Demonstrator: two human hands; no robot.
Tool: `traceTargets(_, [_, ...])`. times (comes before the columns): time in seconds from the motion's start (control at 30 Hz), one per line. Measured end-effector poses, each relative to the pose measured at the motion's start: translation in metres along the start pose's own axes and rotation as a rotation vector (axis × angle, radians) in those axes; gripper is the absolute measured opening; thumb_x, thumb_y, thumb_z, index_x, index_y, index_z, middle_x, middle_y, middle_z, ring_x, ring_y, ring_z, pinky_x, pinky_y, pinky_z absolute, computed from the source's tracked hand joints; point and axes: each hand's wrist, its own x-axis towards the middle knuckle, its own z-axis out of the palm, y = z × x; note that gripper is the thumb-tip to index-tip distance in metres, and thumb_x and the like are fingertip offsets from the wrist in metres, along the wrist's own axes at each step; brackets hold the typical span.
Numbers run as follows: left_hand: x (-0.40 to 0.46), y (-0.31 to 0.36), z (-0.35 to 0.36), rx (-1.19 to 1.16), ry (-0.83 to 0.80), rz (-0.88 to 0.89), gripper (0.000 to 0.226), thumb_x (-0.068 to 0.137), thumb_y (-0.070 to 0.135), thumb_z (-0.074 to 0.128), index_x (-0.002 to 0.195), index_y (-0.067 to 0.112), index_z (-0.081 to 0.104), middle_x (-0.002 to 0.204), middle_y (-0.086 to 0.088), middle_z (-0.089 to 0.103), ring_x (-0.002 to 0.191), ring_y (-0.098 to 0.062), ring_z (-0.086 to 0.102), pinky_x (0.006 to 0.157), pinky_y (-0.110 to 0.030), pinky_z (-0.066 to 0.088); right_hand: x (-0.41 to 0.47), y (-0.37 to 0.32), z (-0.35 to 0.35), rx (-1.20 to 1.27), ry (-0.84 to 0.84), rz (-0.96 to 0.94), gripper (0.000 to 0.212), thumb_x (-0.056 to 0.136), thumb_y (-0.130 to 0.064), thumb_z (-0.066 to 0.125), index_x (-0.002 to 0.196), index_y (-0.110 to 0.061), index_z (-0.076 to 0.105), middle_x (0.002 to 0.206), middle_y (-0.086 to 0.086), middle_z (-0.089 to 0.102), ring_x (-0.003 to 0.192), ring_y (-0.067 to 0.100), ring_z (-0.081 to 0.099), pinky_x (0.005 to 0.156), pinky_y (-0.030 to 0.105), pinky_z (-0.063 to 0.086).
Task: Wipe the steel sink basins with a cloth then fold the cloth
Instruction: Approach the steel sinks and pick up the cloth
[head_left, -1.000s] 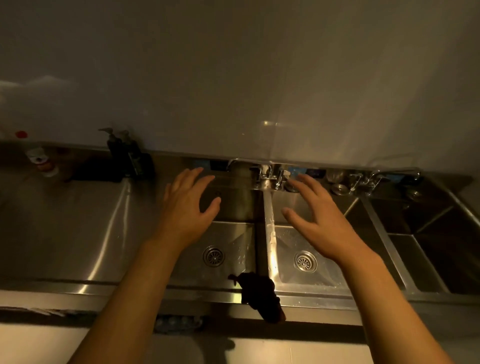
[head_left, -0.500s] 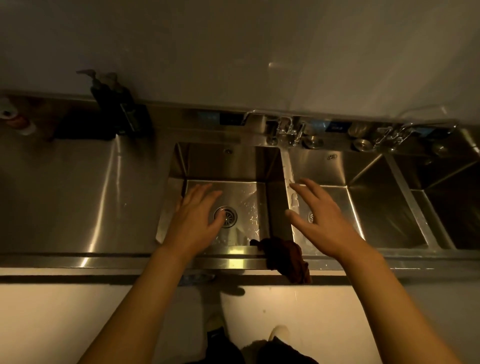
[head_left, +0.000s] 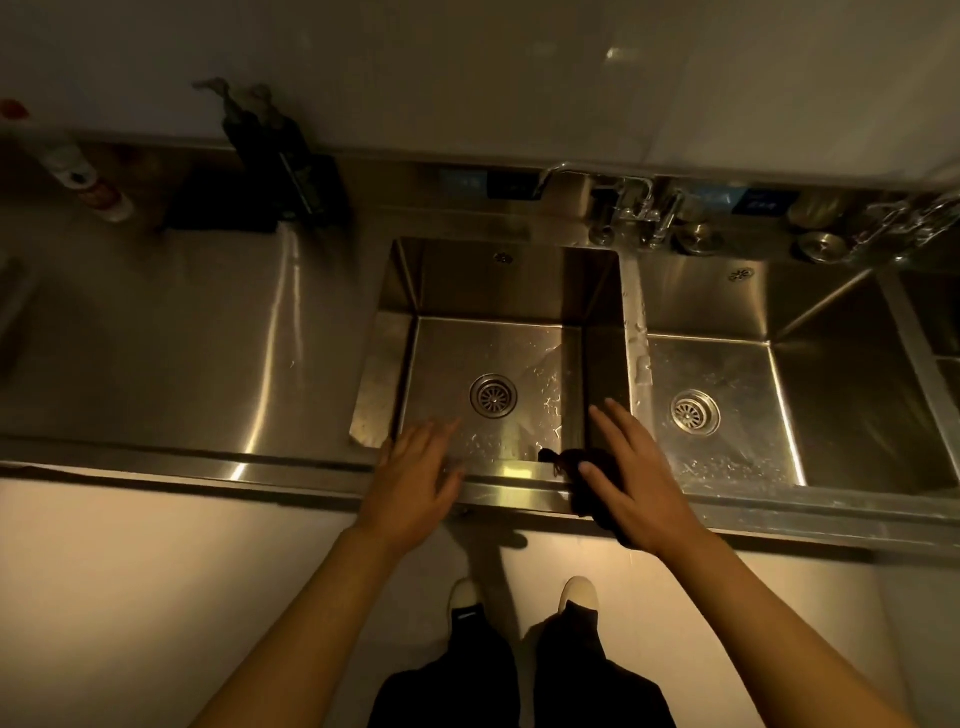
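Observation:
Two steel sink basins sit side by side: the left basin (head_left: 524, 291) and the right basin (head_left: 831, 364), each with a round drain and water drops on the floor. A dark cloth (head_left: 582, 467) hangs over the front rim where the divider meets it. My right hand (head_left: 631, 480) hovers flat over the cloth with fingers spread, covering most of it. My left hand (head_left: 415, 478) is open above the front rim of the left basin, holding nothing.
A steel drainboard (head_left: 182, 338) stretches to the left. Dark pump bottles (head_left: 265, 135) and a white bottle (head_left: 88, 182) stand at the back wall. Taps (head_left: 639, 208) and loose drain plugs (head_left: 821, 247) line the back ledge. A third basin edge (head_left: 935, 332) shows far right.
The view has tilted down and both hands have drawn back from over the basins to the front rim. My right hand now lies over the cloth.

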Motion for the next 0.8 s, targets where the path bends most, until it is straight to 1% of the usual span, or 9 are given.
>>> traceTargets(0.07, [-0.006,-0.005,0.016,0.034,-0.071,-0.007,0.063,0.103,0.054,0.044,0.161,0.038,0.022,0.167,0.001,0.030,0.155,-0.022,0.022,0.124,-0.056,0.023,-0.012,0.021,0.018,-0.066,-0.068,0.032,0.072,0.097,-0.072,0.037,0.159,-0.050,0.008,0.169,-0.020,-0.002,0.157,0.020,0.010,0.123,0.052,0.022])
traceTargets(0.13, [-0.008,-0.012,0.029,0.099,-0.120,-0.020,0.063,0.105,0.054,0.043,0.162,0.036,0.023,0.169,0.000,0.027,0.156,-0.024,0.020,0.125,-0.054,0.019,-0.024,0.035,0.038,-0.122,-0.148,0.033,0.074,0.096,-0.074,0.033,0.159,-0.050,0.002,0.169,-0.019,-0.007,0.157,0.020,0.001,0.125,0.053,0.015])
traceTargets(0.2, [-0.010,-0.018,0.036,0.149,-0.145,-0.022,0.061,0.106,0.050,0.043,0.162,0.035,0.025,0.168,-0.002,0.027,0.156,-0.026,0.021,0.125,-0.053,0.018,-0.028,0.041,0.053,-0.164,-0.179,0.025,0.073,0.098,-0.070,0.032,0.159,-0.050,-0.003,0.169,-0.017,-0.009,0.157,0.018,-0.007,0.127,0.053,0.008])
traceTargets(0.3, [-0.015,-0.028,0.044,0.208,-0.142,0.010,0.063,0.105,0.042,0.049,0.163,0.029,0.028,0.165,-0.005,0.033,0.154,-0.028,0.026,0.124,-0.053,0.021,-0.024,0.037,0.063,-0.192,-0.198,0.005,0.071,0.102,-0.060,0.033,0.160,-0.047,-0.006,0.170,-0.014,-0.007,0.157,0.018,-0.012,0.128,0.051,0.007])
traceTargets(0.43, [-0.016,-0.037,0.045,0.278,-0.141,0.016,0.064,0.100,0.038,0.058,0.158,0.022,0.039,0.162,-0.006,0.038,0.151,-0.030,0.032,0.121,-0.056,0.028,-0.015,0.019,0.076,-0.202,-0.232,-0.050,0.068,0.106,-0.049,0.033,0.160,-0.043,-0.008,0.171,-0.012,-0.004,0.157,0.019,-0.014,0.128,0.052,0.008])
traceTargets(0.53, [-0.017,-0.049,0.042,0.296,-0.125,-0.005,0.058,0.097,0.027,0.065,0.151,0.018,0.049,0.157,-0.010,0.045,0.147,-0.034,0.040,0.117,-0.059,0.034,-0.005,-0.001,0.095,-0.237,-0.261,-0.109,0.068,0.107,-0.042,0.033,0.161,-0.041,-0.009,0.171,-0.009,-0.006,0.157,0.021,-0.015,0.128,0.052,0.006])
traceTargets(0.7, [-0.022,-0.077,0.031,0.344,-0.103,-0.042,0.052,0.099,0.020,0.064,0.150,0.018,0.052,0.156,-0.012,0.046,0.145,-0.036,0.041,0.115,-0.060,0.036,0.017,-0.046,0.131,-0.248,-0.320,-0.211,0.072,0.107,-0.033,0.039,0.161,-0.039,-0.008,0.171,-0.007,-0.009,0.156,0.024,-0.017,0.128,0.052,0.000])
traceTargets(0.8, [-0.027,-0.091,0.023,0.359,-0.129,-0.071,0.050,0.102,0.021,0.060,0.151,0.020,0.050,0.161,-0.011,0.040,0.148,-0.034,0.038,0.115,-0.058,0.035,0.032,-0.078,0.149,-0.259,-0.339,-0.295,0.078,0.105,-0.024,0.045,0.162,-0.035,-0.006,0.171,-0.002,-0.007,0.156,0.030,-0.014,0.127,0.052,-0.003])
